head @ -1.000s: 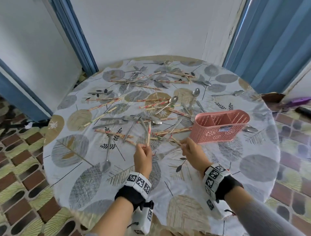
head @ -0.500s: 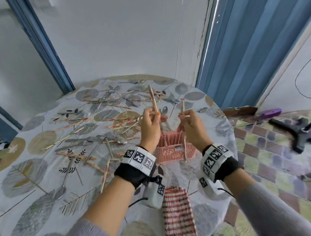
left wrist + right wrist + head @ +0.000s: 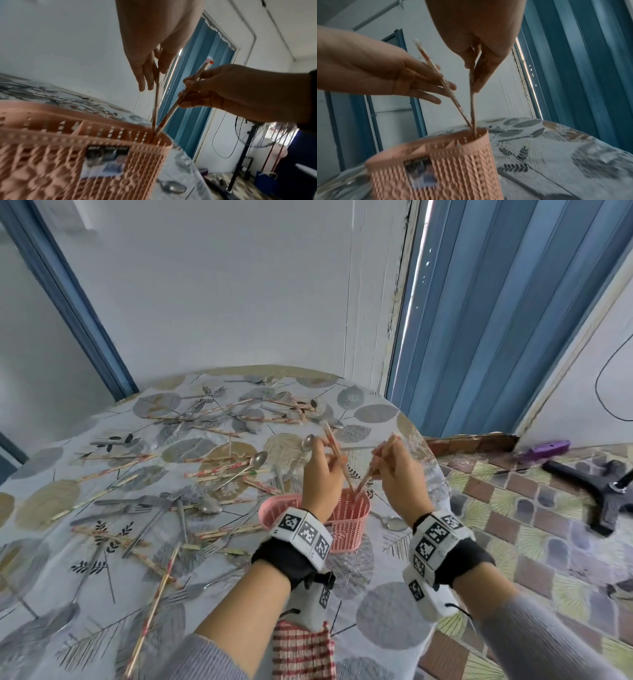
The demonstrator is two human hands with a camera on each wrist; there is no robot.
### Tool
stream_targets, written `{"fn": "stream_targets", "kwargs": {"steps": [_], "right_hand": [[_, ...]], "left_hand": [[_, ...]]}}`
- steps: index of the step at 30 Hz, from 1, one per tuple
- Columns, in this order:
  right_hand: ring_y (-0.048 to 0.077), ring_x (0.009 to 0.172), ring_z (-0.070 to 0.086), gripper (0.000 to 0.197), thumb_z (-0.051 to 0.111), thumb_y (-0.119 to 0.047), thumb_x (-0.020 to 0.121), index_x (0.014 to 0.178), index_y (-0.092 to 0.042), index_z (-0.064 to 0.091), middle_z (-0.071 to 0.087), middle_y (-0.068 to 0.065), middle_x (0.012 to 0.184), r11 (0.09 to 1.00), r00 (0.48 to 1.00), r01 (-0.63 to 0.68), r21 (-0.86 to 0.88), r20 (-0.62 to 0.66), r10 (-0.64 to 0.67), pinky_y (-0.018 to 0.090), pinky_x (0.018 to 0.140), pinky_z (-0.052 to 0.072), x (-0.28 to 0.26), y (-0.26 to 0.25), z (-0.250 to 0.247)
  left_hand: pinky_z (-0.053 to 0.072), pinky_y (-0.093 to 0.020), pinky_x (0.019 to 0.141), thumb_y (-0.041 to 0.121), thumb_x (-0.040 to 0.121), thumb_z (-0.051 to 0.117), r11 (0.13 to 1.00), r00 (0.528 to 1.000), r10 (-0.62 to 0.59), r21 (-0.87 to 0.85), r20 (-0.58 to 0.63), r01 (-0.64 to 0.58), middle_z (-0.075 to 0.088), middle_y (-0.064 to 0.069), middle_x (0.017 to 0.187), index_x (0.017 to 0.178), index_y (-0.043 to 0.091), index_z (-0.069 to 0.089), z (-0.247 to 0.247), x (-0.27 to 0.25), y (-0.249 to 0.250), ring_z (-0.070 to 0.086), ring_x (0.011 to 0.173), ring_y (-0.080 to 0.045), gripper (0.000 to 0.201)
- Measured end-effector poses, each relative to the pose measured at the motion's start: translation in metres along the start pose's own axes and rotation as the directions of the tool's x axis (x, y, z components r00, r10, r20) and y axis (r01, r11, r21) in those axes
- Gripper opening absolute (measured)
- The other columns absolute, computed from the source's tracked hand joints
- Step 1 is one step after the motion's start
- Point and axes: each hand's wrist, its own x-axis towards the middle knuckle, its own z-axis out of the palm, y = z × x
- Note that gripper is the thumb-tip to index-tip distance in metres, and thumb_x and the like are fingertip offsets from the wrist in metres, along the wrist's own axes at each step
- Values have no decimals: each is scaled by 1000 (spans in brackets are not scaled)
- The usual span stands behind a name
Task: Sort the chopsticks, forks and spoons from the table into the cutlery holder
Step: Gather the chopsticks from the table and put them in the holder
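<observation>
**Two chopsticks, tips in one compartment**

Your left hand (image 3: 322,470) pinches one chopstick (image 3: 452,94), your right hand (image 3: 399,474) the other chopstick (image 3: 169,113); both slant steeply down, tips meeting inside the right end compartment of the cutlery holder (image 3: 352,511) on the desk (image 3: 394,614).

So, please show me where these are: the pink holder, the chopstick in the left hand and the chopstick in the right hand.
pink holder (image 3: 356,510): head view, right end wall.
left hand's chopstick (image 3: 453,98): right wrist view, shaft below the fingers.
right hand's chopstick (image 3: 169,115): left wrist view, lower shaft above the rim.
</observation>
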Motion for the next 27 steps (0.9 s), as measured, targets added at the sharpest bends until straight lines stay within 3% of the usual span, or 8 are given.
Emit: {"fn": "stream_targets", "kwargs": {"steps": [2, 4, 6, 8, 10, 12, 17, 27], "right_hand": [[27, 77, 65, 8, 49, -1, 91, 97, 1, 53, 61, 4, 83, 999, 997, -33, -41, 65, 35, 36, 71, 57, -6, 13, 7], [23, 80, 63, 13, 49, -1, 91, 102, 1, 55, 64, 9, 91, 995, 986, -68, -71, 147, 78, 25, 71, 55, -12, 21, 13], [23, 90, 62, 17, 48, -4, 92, 108, -2, 53, 63, 15, 110, 992, 963, -102, -71, 241, 116, 12, 67, 47, -17, 21, 17], [23, 102, 58, 30, 46, -6, 92, 122, -6, 45, 57, 14, 123, 991, 943, -128, -41, 304, 134, 21, 78, 45, -21, 15, 18], [22, 117, 50, 45, 46, -5, 90, 134, -11, 37, 51, 10, 131, 995, 951, -95, -20, 295, 97, 29, 93, 41, -22, 6, 20], [20, 122, 42, 51, 49, -3, 83, 133, -11, 39, 47, 8, 131, 996, 977, 37, -84, 211, -19, 34, 101, 35, -20, -6, 27], [24, 106, 45, 40, 50, -5, 70, 110, -6, 56, 53, 10, 110, 916, 940, 338, -217, 122, -318, 31, 91, 39, -17, -37, 66], [-1, 58, 45, 20, 48, 3, 79, 87, -6, 64, 57, -1, 76, 946, 818, 317, 69, 485, -309, 14, 60, 37, -61, -78, 173]], "left_hand": [[40, -13, 41, 16, 96, 47, 997, 999, -28, 72, 43, 25, 66, -6, 88, 111, 4, 46, 7, -4, -15, 54, 51, -7, 20], [39, -11, 46, 22, 96, 45, 991, 994, -62, 121, 86, 51, 68, -6, 91, 110, 7, 51, 9, -9, -27, 55, 54, -5, 21], [44, -10, 70, 20, 96, 45, 984, 986, -107, 155, 131, 87, 64, -7, 115, 119, 10, 52, 8, -13, -35, 64, 89, -10, 25], [39, -6, 84, 11, 96, 43, 984, 978, -134, 136, 160, 113, 49, -3, 137, 132, 14, 44, 3, -17, -36, 53, 112, -1, 36], [40, -2, 74, 8, 95, 40, 991, 985, -110, 85, 130, 99, 45, 1, 138, 135, 18, 41, -4, -20, -31, 53, 92, 13, 41], [46, -15, 84, 10, 96, 41, 996, 996, -86, 34, 36, 85, 52, 0, 133, 130, 16, 47, -14, -22, -27, 56, 97, 3, 35], [48, -33, 98, 21, 95, 48, 996, 990, -85, -48, -115, 80, 59, 1, 124, 122, 15, 53, -52, -35, -29, 56, 114, -8, 27], [53, -32, 83, 4, 85, 55, 962, 890, -205, 85, -407, 260, 64, 1, 97, 104, 15, 60, -160, -86, -84, 61, 90, -13, 22]]}}
